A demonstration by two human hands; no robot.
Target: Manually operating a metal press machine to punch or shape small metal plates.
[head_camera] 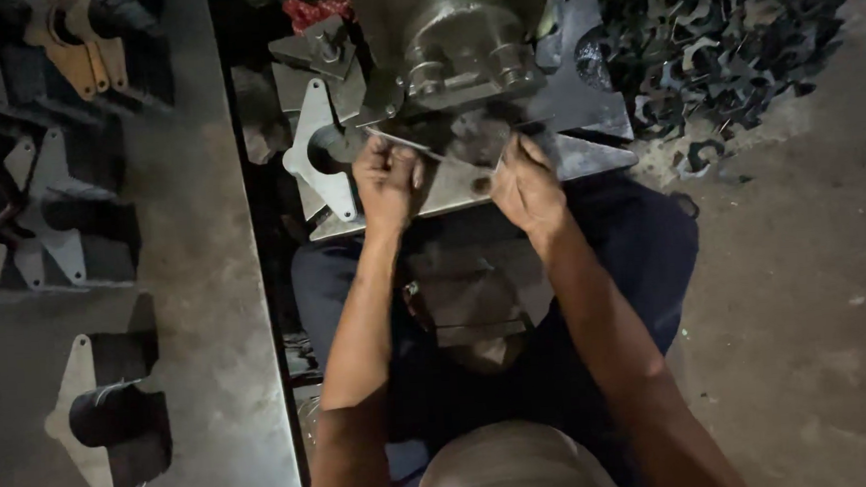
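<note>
Landmark: the press head (462,56), a grey machine block at top centre. The metal plate (454,177) lay flat directly under it, long axis running left-right, its near edge toward the person. Both hands were on that near edge, about equally close. Left hand (389,181) was curled tight, fingers pinching the plate's left end, just below the press head. Right hand (525,188) was closed too, gripping the plate's right end, knuckles up. A thin strip (402,143) ran from above the left hand toward the press head; whether the hand held it, I couldn't tell. Cut pale blanks (313,166) sat left of the press head, a scrap pile (721,45) right of it.
</note>
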